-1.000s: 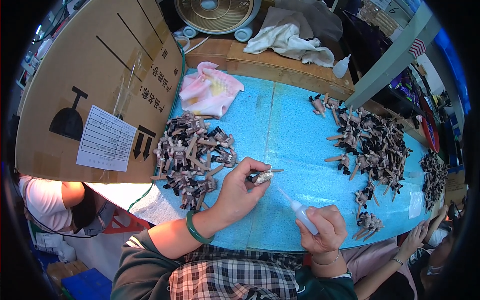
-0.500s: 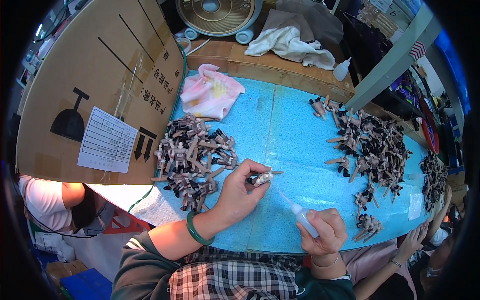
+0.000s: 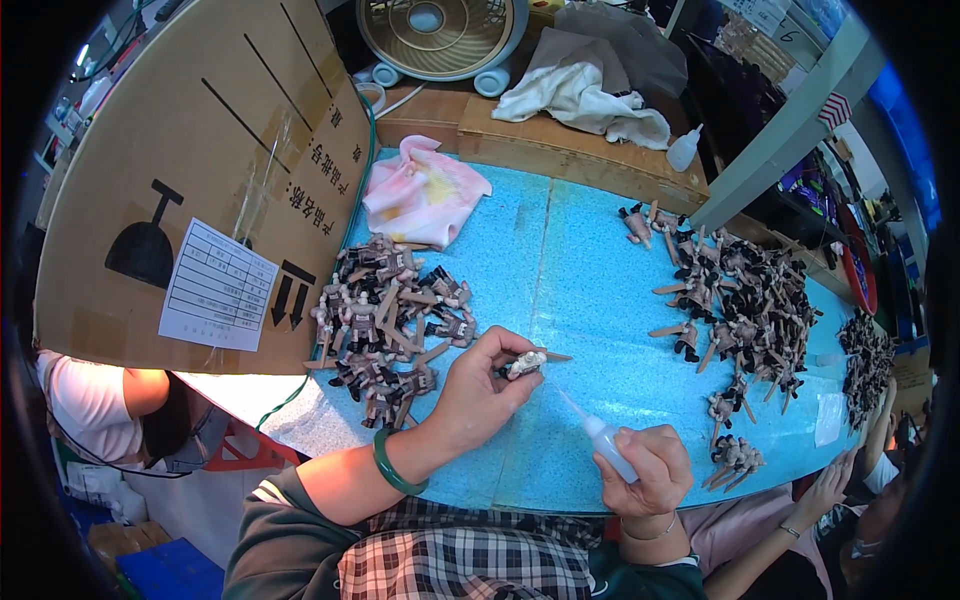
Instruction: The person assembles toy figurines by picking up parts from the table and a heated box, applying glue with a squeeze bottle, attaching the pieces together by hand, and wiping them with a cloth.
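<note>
My left hand (image 3: 482, 392) pinches a small toy figure (image 3: 526, 363) between thumb and fingers above the blue tabletop (image 3: 590, 270). A thin brown piece juts from the figure to the right. In my right hand (image 3: 648, 467) is a translucent white squeeze bottle (image 3: 610, 447), its long thin nozzle tilted up and left, a short gap below the figure. Beside my left hand lies a pile of similar figures (image 3: 362, 322), grey-brown and black with flat brown pieces. To the right spreads a bigger heap of figures (image 3: 740, 290).
A large cardboard box (image 3: 90, 310) walls off the left side. Behind are a pink-and-white cloth (image 3: 425, 195), a fan (image 3: 440, 35), a white rag (image 3: 580, 95) and another squeeze bottle (image 3: 684, 150). A co-worker's hand (image 3: 822, 492) rests at the right table edge, near another dark heap (image 3: 866, 365).
My left hand has turned the figure slightly, and its pale side shows more now. The right hand holds the bottle almost where it was. The whole view has shifted a little.
</note>
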{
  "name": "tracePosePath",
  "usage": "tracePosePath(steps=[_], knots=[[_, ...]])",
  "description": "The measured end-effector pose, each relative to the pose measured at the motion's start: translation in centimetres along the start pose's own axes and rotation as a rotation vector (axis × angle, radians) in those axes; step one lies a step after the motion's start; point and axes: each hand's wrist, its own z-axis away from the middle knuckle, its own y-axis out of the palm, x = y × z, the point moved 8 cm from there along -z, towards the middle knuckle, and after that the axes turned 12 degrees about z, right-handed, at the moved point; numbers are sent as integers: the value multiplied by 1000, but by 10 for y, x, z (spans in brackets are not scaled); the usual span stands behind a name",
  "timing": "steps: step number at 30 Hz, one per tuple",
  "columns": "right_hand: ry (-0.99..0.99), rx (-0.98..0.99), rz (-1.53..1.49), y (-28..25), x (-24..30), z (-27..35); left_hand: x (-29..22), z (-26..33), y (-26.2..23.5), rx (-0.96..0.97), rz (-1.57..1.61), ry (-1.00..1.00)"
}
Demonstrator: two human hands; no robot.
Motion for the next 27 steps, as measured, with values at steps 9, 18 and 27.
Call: tracePosePath(steps=[9, 18, 27], knots=[[-7, 4, -11, 1, 2, 0, 6, 1, 3, 73, 30, -54], [-27, 21, -27, 5, 5, -1, 8, 2, 3, 85, 10, -61], [-32, 3, -21, 6, 4, 0, 5, 3, 6, 93, -41, -52]])
